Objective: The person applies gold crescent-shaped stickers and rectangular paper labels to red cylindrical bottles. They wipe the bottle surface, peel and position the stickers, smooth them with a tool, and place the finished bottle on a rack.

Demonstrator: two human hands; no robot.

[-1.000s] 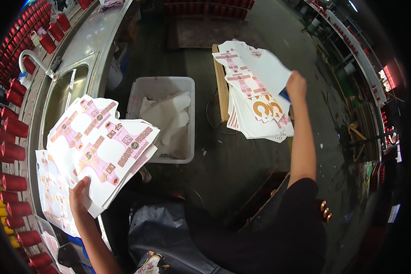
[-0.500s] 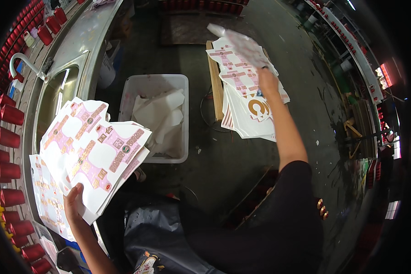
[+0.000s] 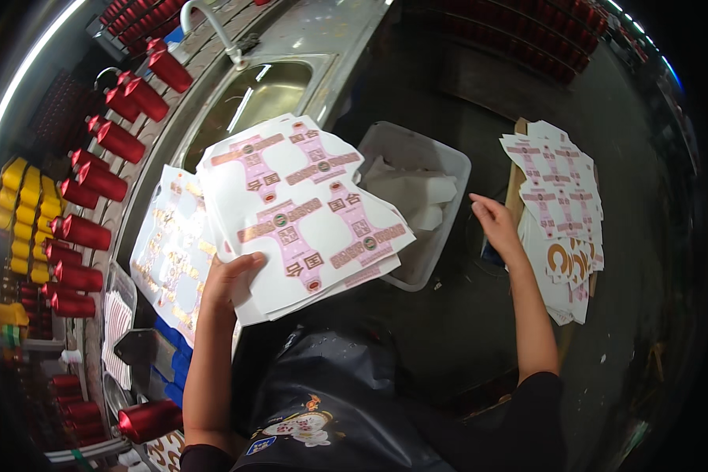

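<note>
My left hand grips the lower left edge of a stack of white printed sheets with pink and brown label patterns, its thumb lying on top. The stack is tilted, its far corner overlapping the plastic bin. Partly under it is another patterned sheet with shiny gold print. To the right, my right hand is in the air with its fingers stretched out and nothing in them. It is nearest to a fanned pile of similar sheets on a wooden support; sheets with large gold curved shapes show lower in that pile.
A translucent bin on the dark floor holds crumpled white paper. At the left is a metal sink with a white tap. Several red bottles line the slatted counter, with yellow ones further left.
My right hand has let go of a printed sheet over the right pile and come back toward me. The view has turned left; my left hand keeps hold of its stack.
</note>
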